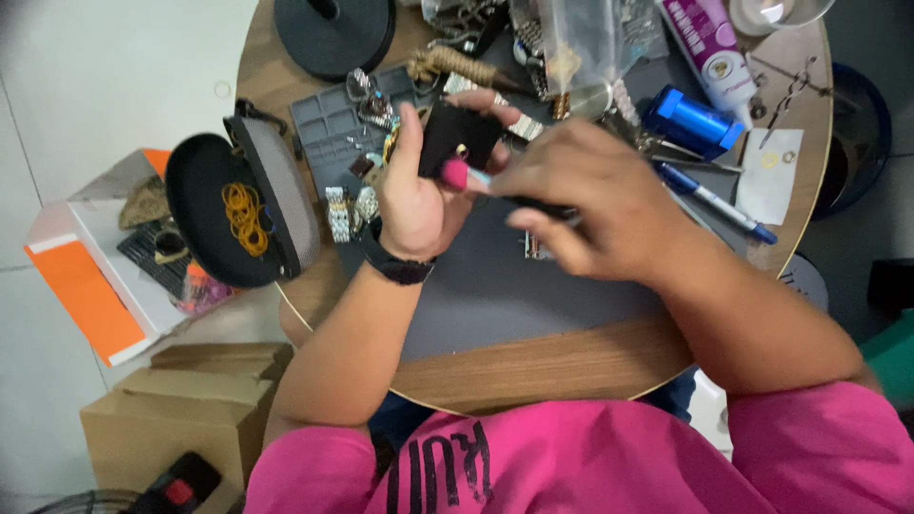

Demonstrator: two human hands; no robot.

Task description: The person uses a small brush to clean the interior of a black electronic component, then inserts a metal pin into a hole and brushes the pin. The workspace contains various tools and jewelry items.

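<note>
Hands over my cluttered round counter (533,366): left hand (419,195) grips a small black block (459,135), right hand (595,205) holds what seems a pink-tipped tool (457,174) against it, work midway.

Small black block-shaped piece (459,136), matt and dark, bearing a small gold ring or eyelet near its lower edge; it is held upright above the grey mat, clasped between thumb and fingers, with its top edge level with the fingertips. Slender tool with a pink rounded tip (455,173) and a pale blue neck, lying roughly horizontal with the tip pointing towards the black piece and touching or just short of its lower edge; the rest of its shaft is hidden.
</note>
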